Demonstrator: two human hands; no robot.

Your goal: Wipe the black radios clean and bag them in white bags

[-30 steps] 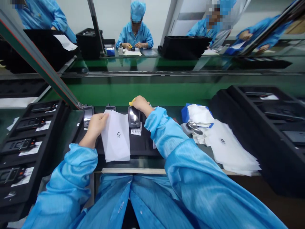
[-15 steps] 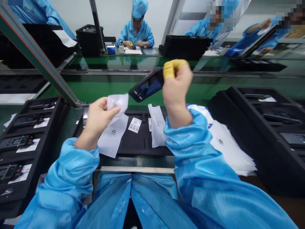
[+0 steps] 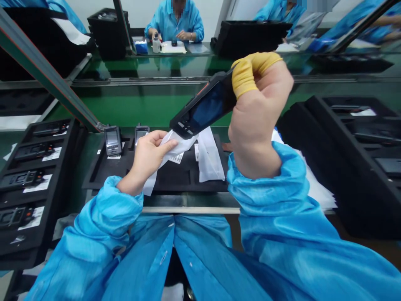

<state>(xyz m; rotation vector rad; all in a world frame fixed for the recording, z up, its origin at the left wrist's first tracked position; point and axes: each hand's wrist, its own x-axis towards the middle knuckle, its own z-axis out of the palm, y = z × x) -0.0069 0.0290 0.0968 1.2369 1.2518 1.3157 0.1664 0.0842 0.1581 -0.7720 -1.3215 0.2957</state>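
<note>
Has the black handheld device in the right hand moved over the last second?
Yes, up: the black handheld device was down on the black tray; now the right hand holds it above.

Bag [image 3: 211, 163] lies on tray [image 3: 173, 180], right of 2 handsets [image 3: 113, 141].

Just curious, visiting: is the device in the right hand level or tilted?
Tilted: the device slants, button end low, the right hand gripping its higher end.
</note>
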